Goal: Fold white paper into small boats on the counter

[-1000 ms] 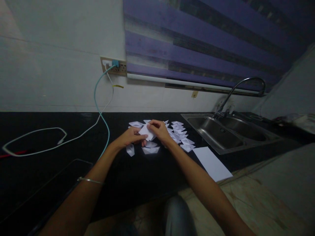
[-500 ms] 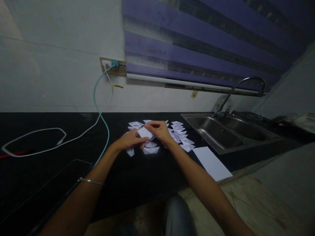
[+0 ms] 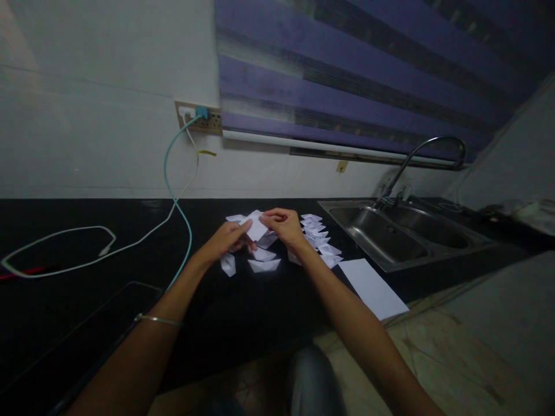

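A small folded white paper, diamond-shaped, is held up between my two hands. My left hand pinches its left corner, thumb on top. My right hand grips the right corner between thumb and fingertips. Below and behind the hands lie several folded paper boats on the black counter, some hidden by my hands. More paper boats form an overlapping row to the right of my right hand. One folded paper piece lies just below my left hand.
A stack or sheet of white paper lies near the counter's front edge. The steel double sink with its curved faucet is at right. Teal cable and white cable run from the wall socket across the left side.
The folded paper has turned from a flat tilt to an upright diamond and risen slightly. My right hand has shifted a little up and right; its fingers now hold the right corner.
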The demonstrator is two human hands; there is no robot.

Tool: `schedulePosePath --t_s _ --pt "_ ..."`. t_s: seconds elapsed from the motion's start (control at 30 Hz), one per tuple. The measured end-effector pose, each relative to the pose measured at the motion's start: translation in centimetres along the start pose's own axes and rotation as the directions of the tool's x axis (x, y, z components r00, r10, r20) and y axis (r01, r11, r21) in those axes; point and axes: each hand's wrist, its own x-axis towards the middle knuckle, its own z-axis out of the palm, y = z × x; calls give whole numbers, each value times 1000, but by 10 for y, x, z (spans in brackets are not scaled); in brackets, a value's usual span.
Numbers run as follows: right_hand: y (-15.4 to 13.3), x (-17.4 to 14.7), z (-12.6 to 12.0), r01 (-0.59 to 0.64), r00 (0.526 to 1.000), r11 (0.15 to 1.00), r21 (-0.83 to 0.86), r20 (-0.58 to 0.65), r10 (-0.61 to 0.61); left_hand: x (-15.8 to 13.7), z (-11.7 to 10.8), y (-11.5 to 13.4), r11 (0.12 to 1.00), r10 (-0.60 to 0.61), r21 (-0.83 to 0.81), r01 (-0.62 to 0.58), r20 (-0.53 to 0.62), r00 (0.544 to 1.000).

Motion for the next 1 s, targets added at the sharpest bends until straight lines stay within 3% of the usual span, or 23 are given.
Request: schedulePosePath --t_s 0.13,0.3,0.4,0.53,0.73,0.9,1.0 --pt "0 0 0 5 1000 1000 -18 -15 -5 1 -8 -4 995 62 -72 -75 -165 984" --pt "3 2 -1 -8 999 1000 -28 -36 7 -1 -13 -7 969 152 -170 -177 -152 977" --pt "3 3 -2 -14 999 1000 -17 -37 13 -1 -12 -5 971 204 -89 -222 -182 962" --pt "0 1 -1 6 1000 1000 27 -3 -6 -2 -11 -2 987 163 38 -159 -274 948" --pt "-4 -1 -3 45 994 996 83 93 -53 -4 -10 0 994 111 33 -107 -373 921" --pt "-11 -6 -7 75 956 987 140 272 -111 -2 -11 0 988 152 58 -141 -445 883" --pt "-11 -8 -6 86 949 989 117 293 -117 -2 -10 1 986 169 66 -156 -464 869"
